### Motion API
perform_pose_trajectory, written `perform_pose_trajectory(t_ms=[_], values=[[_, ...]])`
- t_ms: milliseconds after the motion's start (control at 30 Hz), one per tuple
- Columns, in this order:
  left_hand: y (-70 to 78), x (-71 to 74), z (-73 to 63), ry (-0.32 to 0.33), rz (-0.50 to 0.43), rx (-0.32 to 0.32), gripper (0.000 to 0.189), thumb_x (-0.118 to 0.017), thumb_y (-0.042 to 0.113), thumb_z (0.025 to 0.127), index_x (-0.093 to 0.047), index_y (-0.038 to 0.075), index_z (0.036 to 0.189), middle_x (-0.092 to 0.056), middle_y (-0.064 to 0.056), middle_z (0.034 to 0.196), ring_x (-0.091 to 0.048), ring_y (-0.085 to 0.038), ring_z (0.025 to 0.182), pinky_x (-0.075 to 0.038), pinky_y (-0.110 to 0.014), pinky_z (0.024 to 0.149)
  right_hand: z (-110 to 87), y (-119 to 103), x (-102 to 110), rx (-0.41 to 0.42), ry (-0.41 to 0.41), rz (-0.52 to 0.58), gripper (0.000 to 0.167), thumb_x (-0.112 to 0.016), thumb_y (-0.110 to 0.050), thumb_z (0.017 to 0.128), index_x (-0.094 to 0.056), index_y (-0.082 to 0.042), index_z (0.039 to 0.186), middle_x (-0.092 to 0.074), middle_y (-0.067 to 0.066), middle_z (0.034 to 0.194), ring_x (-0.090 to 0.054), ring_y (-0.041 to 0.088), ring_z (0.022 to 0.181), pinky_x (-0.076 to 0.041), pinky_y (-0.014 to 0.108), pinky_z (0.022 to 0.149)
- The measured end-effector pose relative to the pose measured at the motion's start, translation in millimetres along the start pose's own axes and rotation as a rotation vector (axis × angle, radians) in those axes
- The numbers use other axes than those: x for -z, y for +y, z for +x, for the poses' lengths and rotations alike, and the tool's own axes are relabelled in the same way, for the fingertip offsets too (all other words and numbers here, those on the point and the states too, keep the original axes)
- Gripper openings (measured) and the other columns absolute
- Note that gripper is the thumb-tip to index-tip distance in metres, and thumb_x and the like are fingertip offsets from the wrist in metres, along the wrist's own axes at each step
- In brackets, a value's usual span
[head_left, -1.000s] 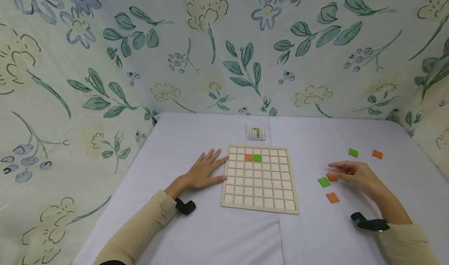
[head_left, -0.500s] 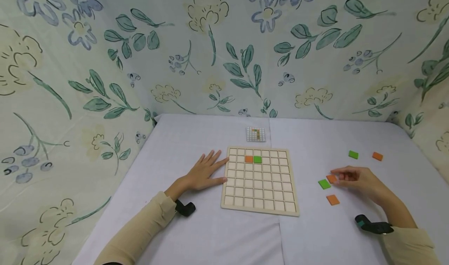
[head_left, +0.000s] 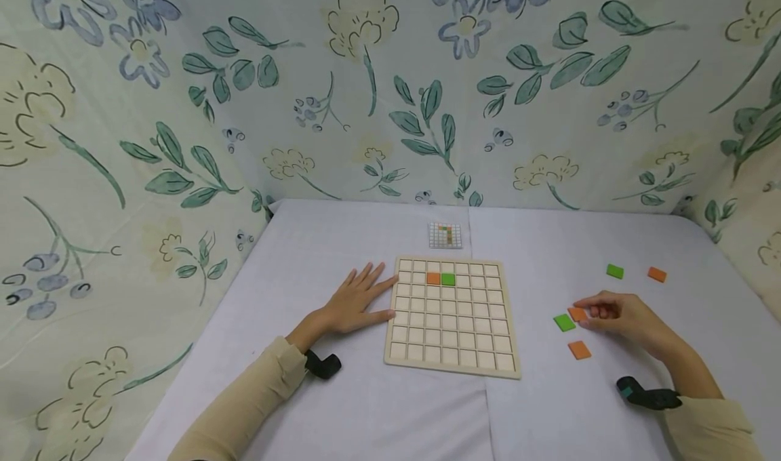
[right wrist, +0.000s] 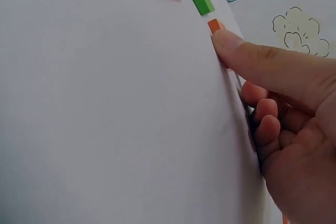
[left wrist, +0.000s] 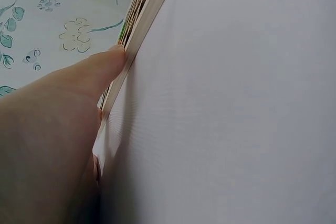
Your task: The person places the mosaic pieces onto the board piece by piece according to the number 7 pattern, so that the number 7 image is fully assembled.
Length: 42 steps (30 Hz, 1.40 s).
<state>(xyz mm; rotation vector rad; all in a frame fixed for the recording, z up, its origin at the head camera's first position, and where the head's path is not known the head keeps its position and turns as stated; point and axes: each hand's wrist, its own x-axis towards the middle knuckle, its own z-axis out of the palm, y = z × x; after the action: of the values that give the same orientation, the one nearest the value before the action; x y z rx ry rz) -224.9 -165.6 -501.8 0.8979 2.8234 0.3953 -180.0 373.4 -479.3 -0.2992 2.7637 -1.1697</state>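
My left hand point(head_left: 354, 302) lies flat with fingers spread at the left side of a wooden grid board point(head_left: 451, 371). Its thumb point(left wrist: 105, 64) touches the board's edge in the left wrist view. Set in the board's second row, an orange tile point(head_left: 433, 278) adjoins a green tile point(head_left: 448, 279). Over on the right, my right hand point(head_left: 628, 318) pinches another orange tile point(head_left: 576, 314) between thumb and index finger, low at the table; the other fingers curl under. A loose green tile point(head_left: 564, 323) lies just left of it, and an orange tile point(head_left: 579, 350) nearer me.
Behind the board lies a small pattern card point(head_left: 445, 235) with a coloured grid. Farther back on the right are a green tile point(head_left: 615, 271) and an orange tile point(head_left: 657, 274). White cloth point(head_left: 342, 407) covers the table, and a floral curtain point(head_left: 390, 95) hangs behind.
My right hand has lowered slightly, and its thumb and index finger have come together on the orange tile. The left hand stays at the board's edge.
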Motion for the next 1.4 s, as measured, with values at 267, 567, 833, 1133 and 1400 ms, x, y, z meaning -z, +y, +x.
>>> perform_pose_trajectory(t_ms=[267,567,833,1133,1400], values=[[-0.2,-0.1,-1.2,-0.006,0.007,0.008,0.079,-0.033,0.075,0.095,-0.011,0.037,0.16,0.005,-0.001,0.166,0.011,-0.024,0.151,0.008,-0.048,0.119,2.4,1,-4,-0.013,0.012,-0.04,0.035,-0.081,-0.014,0.085,-0.071,0.004,0.112,-0.053,0.004,0.087,-0.044,0.009,0.074,-0.04,0.023,0.056],[1.5,0.4,-1.5,0.018,0.015,-0.012,0.079,-0.034,0.073,0.096,-0.015,0.032,0.161,0.0,-0.006,0.167,0.006,-0.029,0.152,0.005,-0.05,0.119,2.0,6,-8,-0.028,0.055,-0.114,0.037,-0.081,-0.018,0.084,-0.071,0.005,0.111,-0.054,0.005,0.087,-0.043,0.01,0.074,-0.039,0.024,0.056],[2.0,0.6,-3.4,0.045,0.005,-0.025,0.079,-0.036,0.071,0.096,-0.019,0.029,0.161,-0.004,-0.008,0.167,0.003,-0.031,0.152,0.002,-0.053,0.119,3.2,1,-7,0.0,0.115,-0.122,0.037,-0.081,-0.023,0.085,-0.072,0.002,0.111,-0.055,0.005,0.086,-0.043,0.012,0.073,-0.039,0.024,0.055],[4.2,3.2,-4.3,0.045,-0.002,-0.024,0.078,-0.038,0.069,0.097,-0.02,0.029,0.161,-0.005,-0.009,0.167,0.002,-0.031,0.152,0.002,-0.053,0.119,9.3,-16,-6,0.063,0.163,-0.076,0.033,-0.082,-0.015,0.084,-0.072,0.003,0.11,-0.052,0.006,0.084,-0.044,0.012,0.075,-0.039,0.023,0.055],[3.6,2.5,-3.9,0.045,-0.002,-0.025,0.078,-0.038,0.069,0.097,-0.019,0.029,0.161,-0.004,-0.009,0.167,0.002,-0.032,0.152,0.003,-0.053,0.119,17.3,-29,-11,0.106,0.177,-0.081,0.03,-0.081,-0.012,0.085,-0.072,0.001,0.111,-0.051,0.006,0.084,-0.044,0.013,0.077,-0.039,0.022,0.055]])
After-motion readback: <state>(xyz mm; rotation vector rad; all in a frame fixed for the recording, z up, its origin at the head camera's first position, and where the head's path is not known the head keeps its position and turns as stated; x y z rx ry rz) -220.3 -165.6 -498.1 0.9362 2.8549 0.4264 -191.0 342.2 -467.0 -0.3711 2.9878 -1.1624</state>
